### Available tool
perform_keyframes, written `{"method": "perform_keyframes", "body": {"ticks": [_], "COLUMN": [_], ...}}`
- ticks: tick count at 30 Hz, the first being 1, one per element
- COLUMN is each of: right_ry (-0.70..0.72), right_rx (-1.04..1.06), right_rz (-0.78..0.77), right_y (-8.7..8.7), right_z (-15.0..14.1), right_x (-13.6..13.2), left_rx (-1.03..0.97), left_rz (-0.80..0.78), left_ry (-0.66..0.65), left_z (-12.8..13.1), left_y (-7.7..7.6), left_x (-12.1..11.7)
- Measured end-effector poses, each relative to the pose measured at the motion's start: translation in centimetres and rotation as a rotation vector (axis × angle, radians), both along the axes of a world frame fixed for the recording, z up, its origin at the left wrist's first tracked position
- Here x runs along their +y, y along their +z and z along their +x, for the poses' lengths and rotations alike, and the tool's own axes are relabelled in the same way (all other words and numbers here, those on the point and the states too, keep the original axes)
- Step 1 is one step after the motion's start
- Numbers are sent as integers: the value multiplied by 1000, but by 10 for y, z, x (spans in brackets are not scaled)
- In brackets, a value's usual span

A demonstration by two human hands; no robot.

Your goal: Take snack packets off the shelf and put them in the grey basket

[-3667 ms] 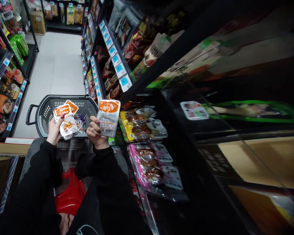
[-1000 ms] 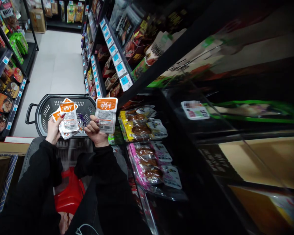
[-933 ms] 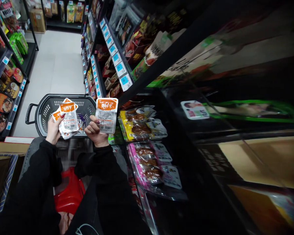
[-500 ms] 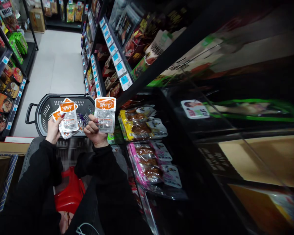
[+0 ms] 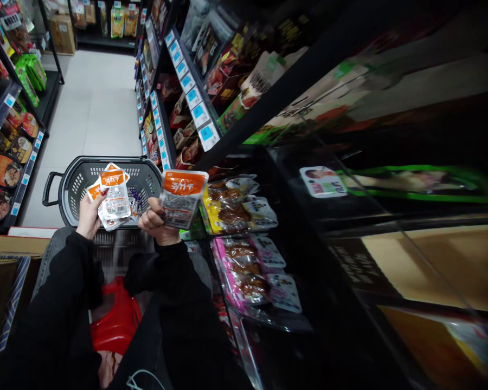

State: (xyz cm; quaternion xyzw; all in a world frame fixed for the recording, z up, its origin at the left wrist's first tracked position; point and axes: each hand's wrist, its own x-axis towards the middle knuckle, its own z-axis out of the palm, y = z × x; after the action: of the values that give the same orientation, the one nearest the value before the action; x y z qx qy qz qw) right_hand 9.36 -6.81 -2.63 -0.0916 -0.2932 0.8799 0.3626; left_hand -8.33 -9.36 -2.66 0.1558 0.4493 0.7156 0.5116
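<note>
My left hand (image 5: 88,216) grips a fan of orange-and-white snack packets (image 5: 110,196) over a dark plastic shopping basket (image 5: 71,184). My right hand (image 5: 156,221) holds one more orange-topped snack packet (image 5: 181,197), tilted to the right, close to the low shelf. Both arms are in black sleeves. More small packets lie inside the basket under my hands.
A black shelf unit runs along the right, with yellow packs (image 5: 231,203) and pink packs (image 5: 252,276) of meat snacks on its low shelf. Blue price tags (image 5: 195,103) line the upper shelves. A red stool (image 5: 114,325) is below me. The tiled aisle (image 5: 97,108) stretches ahead.
My right hand has tipped its packet to the right and lowered it toward the low shelf. The left hand's packets were reshuffled earlier and have since stayed still.
</note>
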Motion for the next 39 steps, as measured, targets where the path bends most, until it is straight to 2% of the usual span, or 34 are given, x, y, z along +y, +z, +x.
{"method": "perform_keyframes", "body": {"ticks": [4, 6, 7, 10, 12, 16, 19, 22, 25, 27, 34, 39], "right_ry": [-34, -122, -184, -355, -433, -547, -649, -726, -640, -579, -577, -736], "right_rx": [21, -111, -254, -782, -995, -1116, -1195, -1155, -934, -845, -770, -742], "right_rz": [3, -12, -16, -8, 3, 47, 81, 203, 349, 382, 327, 275], "right_y": [12, 14, 12, -4, -20, -43, -44, -35, -25, -21, -22, -20], "right_z": [-1, -2, -2, -2, 0, 5, 5, -2, -15, -25, -37, -30], "right_x": [2, 6, 9, 19, 25, 39, 47, 46, 34, 25, 16, 18], "left_rx": [7, 4, 2, 3, 4, 19, 17, 7, 37, 79, 172, 110], "left_rz": [4, 12, 14, 15, 12, 14, 10, -1, -15, -21, -27, -35], "left_ry": [-6, -4, -4, 3, 11, 6, 3, -3, -14, -26, -71, -56], "left_z": [0, -1, -1, -2, -2, -1, -1, -1, 1, 3, 8, 5], "left_y": [-1, -1, -2, -2, -3, -3, -2, -1, 0, 1, -3, -2], "left_x": [0, 1, 1, 1, 1, 0, 0, 0, 0, -1, -3, -2]}}
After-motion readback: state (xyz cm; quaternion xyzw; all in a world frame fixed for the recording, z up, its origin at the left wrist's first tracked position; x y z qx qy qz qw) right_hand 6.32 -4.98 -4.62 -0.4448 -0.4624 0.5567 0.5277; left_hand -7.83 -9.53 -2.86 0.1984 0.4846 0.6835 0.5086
